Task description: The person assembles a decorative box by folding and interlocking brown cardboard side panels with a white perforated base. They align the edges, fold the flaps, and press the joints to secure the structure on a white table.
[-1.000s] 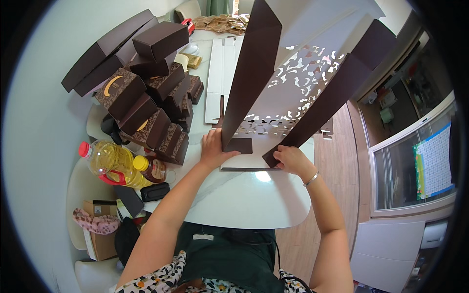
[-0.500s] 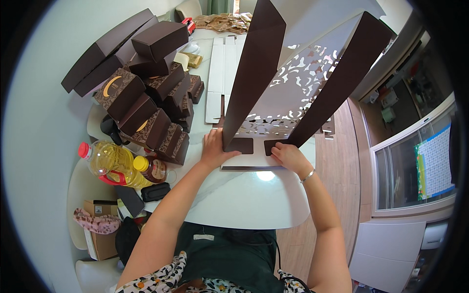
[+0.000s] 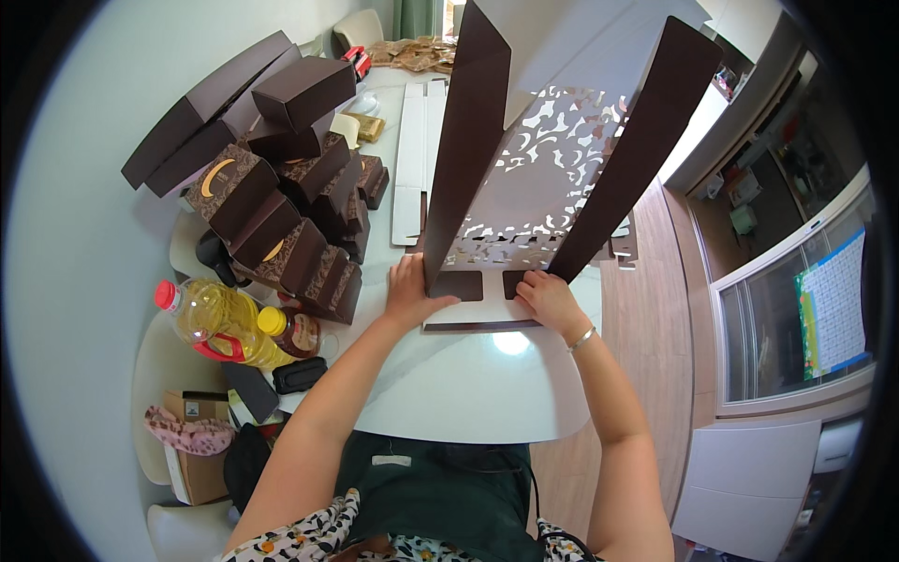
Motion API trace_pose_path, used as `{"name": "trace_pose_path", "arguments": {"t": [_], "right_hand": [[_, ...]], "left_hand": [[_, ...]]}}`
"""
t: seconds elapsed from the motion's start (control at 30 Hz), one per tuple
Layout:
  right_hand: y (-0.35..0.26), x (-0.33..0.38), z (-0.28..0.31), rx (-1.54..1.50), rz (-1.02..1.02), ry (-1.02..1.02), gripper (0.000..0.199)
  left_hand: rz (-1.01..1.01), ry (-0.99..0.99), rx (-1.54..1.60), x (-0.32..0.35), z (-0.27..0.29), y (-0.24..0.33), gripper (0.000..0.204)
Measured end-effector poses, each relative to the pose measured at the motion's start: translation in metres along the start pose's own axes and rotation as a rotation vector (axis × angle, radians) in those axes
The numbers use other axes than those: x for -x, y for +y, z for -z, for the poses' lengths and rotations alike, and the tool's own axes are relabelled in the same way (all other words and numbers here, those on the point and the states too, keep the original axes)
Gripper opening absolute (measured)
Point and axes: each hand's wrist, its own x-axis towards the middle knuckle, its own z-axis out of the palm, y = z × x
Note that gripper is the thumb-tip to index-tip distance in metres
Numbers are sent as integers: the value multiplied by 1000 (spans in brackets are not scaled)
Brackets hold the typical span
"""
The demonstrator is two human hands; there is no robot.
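A partly folded cardboard box point(image 3: 585, 192), dark brown outside and pale inside, rises from the near part of the table. Its two tall side walls stand up, and a leafy cut-out pattern runs across the panel between them. My left hand point(image 3: 412, 292) grips the near left corner, fingers outside the wall and thumb over a small dark tab point(image 3: 461, 286). At the near right corner, my right hand point(image 3: 551, 302) is closed with its fingertips on the other dark tab point(image 3: 513, 284). A pale flap lies between the hands, toward me.
Finished brown boxes point(image 3: 304, 94) are piled at the left. Below them stand an oil bottle point(image 3: 220, 323) and a yellow-capped jar point(image 3: 290, 332). Flat cardboard point(image 3: 412, 169) lies behind the box, with packets point(image 3: 412, 53) at the far end. The white table point(image 3: 449, 393) has a rounded near edge.
The upper ends of the box walls have swung a little to the left. Both hands stay at the same near corners. The whole view has shifted slightly.
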Motion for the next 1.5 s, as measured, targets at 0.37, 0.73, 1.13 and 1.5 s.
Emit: {"name": "trace_pose_path", "arguments": {"t": [0.37,0.73,1.13,1.5], "right_hand": [[-5,-5,-1,-268,-120,55,7],[-31,-19,49,-205,-135,-322,42],[-70,-15,31,-71,-138,-357,92],[-68,-32,8,61,-136,-353,89]], "left_hand": [[-16,25,7,2,-2,-1,96],[-34,51,-60,3,0,0,96],[-27,56,-63,3,-1,1,94],[-67,77,-43,4,-3,-4,92]]}}
